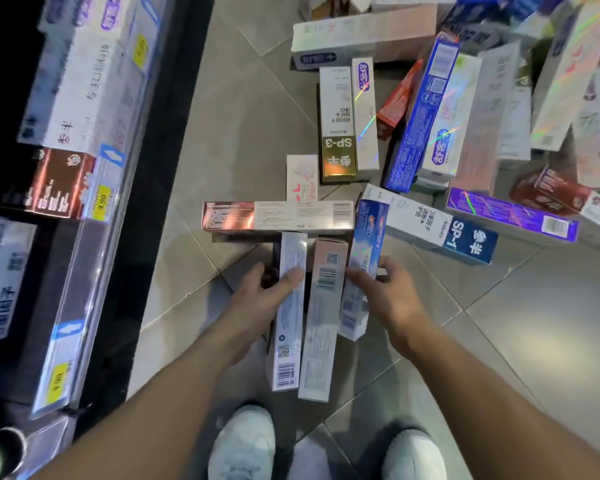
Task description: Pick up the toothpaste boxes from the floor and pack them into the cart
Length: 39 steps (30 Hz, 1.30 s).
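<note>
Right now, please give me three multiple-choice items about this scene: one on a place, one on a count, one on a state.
1. Where is the gold SP-3 box?
A. on the floor
B. on the shelf
C. in a hand

2. How many white shoes show?
A. one
B. two
C. four

3. What is the left hand doing?
A. hanging idle
B. holding a white barcode box
C. pointing

Answers: 1 A, it lies on the tiles; 2 B, left shoe and right shoe; 3 B, thumb curls over it.

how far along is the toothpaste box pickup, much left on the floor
Early, by the look of it. No cart shows, so nothing packed can be confirmed. The left hand and right hand squeeze three boxes together. Many more boxes lie across the floor.
</note>
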### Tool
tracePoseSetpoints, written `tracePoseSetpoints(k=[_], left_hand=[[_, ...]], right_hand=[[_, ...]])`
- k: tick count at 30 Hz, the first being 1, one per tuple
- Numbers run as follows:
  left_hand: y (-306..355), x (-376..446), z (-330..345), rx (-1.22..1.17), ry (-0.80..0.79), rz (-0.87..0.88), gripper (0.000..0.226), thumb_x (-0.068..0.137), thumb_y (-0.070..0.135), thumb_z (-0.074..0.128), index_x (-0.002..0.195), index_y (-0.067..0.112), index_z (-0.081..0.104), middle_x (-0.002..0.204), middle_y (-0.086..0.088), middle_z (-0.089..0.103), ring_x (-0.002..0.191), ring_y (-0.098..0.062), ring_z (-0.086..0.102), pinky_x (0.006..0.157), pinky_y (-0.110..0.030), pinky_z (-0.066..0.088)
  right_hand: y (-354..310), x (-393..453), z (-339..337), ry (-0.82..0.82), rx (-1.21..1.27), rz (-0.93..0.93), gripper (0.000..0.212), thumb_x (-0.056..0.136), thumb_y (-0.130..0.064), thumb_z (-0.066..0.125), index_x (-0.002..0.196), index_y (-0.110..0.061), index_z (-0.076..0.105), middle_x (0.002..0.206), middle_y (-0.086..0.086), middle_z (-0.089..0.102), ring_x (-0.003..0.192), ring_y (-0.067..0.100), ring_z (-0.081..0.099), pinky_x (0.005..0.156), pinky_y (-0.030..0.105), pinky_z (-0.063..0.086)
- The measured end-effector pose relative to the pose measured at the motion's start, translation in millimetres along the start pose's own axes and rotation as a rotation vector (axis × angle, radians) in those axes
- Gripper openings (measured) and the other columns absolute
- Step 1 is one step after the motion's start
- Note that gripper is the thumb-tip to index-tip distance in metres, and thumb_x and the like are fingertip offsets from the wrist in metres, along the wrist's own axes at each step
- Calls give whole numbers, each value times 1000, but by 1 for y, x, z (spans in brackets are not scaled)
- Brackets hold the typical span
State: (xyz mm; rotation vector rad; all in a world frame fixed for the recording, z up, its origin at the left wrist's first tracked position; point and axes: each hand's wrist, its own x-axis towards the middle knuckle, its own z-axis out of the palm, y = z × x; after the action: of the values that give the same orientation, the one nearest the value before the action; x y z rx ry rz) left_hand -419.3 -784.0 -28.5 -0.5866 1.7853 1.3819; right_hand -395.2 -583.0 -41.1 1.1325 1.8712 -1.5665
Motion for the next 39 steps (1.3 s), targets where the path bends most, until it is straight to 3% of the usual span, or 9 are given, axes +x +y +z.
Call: tracePoseSetpoints(k=[3,6,11,16,20,23,27,32,39], left_hand=[[29,-18,-1,-31,48,44,43,83,57,72,117,33,61,103,8,76,97,-16,73,95,-50,56],[67,-48,-1,-51,69,102,41,85,57,70,119,38,58,116,8,71,108,-16,68,98,-45,53],[150,-116,4,-66,69,229,32,90,51,68,111,31,56,108,4,71,97,-12,69,83,-31,51],[246,-222,14,-152,75,311,39,91,48,66,115,21,53,95,10,74,82,5,69,72,-13,51],[315,-329,13,-151,-72,300,50,90,34,75,131,21,51,116,-2,73,107,-19,71,93,-38,56],[361,-416,13,-118,-195,307,49,89,17,76,130,24,50,119,-4,72,106,-20,71,92,-40,57],[416,-527,24,-111,-259,424,48,87,19,77,128,23,54,111,-3,75,97,-21,74,70,-28,60],[452,-641,58,-251,-188,563,51,83,30,82,126,20,58,112,-8,75,101,-30,73,91,-52,58],[482,-726,91,-207,-323,641,56,74,40,87,121,26,60,105,-7,76,93,-30,75,86,-56,59]], right_hand=[[-25,-26,-11,-25,61,-37,36,75,-41,80,103,-24,63,96,5,77,91,26,74,88,56,57],[-60,-58,-26,-32,92,-86,27,85,-32,77,104,-21,60,98,8,75,90,26,72,85,48,59],[-129,-131,-56,-11,203,-145,18,91,-16,71,100,-18,55,87,3,74,67,12,69,48,20,48],[-198,-238,-94,-50,228,-278,37,90,-21,74,123,-22,57,109,-5,75,96,8,72,85,26,57],[-258,-339,-135,-75,246,-299,51,78,-43,72,125,-33,59,115,-9,73,107,15,70,100,46,52],[-300,-421,-177,-60,259,-356,53,74,-44,72,125,-32,60,117,-2,73,108,22,70,101,54,51],[-349,-529,-232,-40,275,-459,50,80,-40,71,127,-28,59,117,0,74,105,24,72,97,54,54],[-373,-632,-287,45,388,-566,45,86,-35,71,128,-21,62,119,6,74,106,30,72,98,58,53],[-366,-743,-325,235,577,-653,32,96,-15,65,127,-11,58,116,11,74,103,32,72,89,48,57]])
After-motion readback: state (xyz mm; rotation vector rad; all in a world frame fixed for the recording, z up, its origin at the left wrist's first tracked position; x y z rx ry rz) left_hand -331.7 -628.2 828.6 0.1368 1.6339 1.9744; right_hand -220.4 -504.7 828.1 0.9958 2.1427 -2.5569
